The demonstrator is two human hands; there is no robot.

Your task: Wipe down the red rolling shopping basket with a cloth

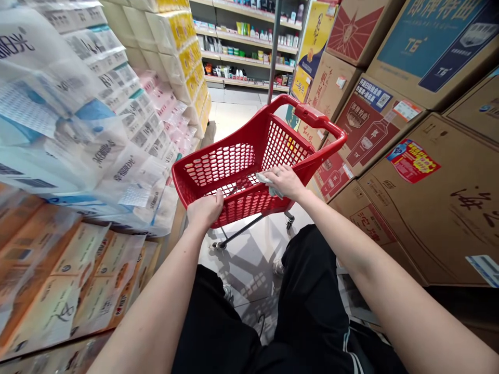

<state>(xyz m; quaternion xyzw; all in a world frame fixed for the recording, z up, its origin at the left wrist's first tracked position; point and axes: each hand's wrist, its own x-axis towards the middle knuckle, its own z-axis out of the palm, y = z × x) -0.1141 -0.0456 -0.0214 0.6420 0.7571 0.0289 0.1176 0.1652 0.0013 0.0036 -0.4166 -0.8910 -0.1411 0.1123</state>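
Observation:
A red plastic shopping cart (218, 166) stands before me, turned sideways, its handle at the far right. My left hand (205, 210) is closed over the near rim at the cart's left corner, thumb on top. On the same rim, farther right, my right hand (286, 182) presses a pale cloth (275, 191) against the edge, its fingers bent over it. Part of the cloth hangs down the cart's outer side. Inside the basket I see only the red lattice and floor showing through. Casters (289, 220) carry the cart on the tiles.
Plastic-wrapped paper packs (128, 171) are piled close on the left, with orange packs (78, 280) below. Cardboard cartons (421, 192) rise in a stack on the right. Behind the cart stand a grey pole (275, 52) and shelves of small goods (249, 41).

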